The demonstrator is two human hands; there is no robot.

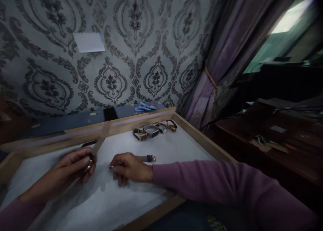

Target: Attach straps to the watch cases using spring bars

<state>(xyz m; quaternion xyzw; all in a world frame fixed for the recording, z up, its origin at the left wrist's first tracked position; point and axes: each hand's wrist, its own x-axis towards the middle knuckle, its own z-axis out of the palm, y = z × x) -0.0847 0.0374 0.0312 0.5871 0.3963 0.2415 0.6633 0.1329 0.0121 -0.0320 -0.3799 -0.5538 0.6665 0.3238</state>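
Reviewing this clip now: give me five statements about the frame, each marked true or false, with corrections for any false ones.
1. The left hand holds a watch. True.
2. The right hand is outside the wooden tray. False: it is over the tray's white base, with a strap showing beside it.
3. Four watches are grouped near the tray's far right corner. True.
4. The blue cloth lies inside the tray. False: the cloth lies outside, beyond the far rim.
5. The purple curtain is gathered by a yellowish band. True.
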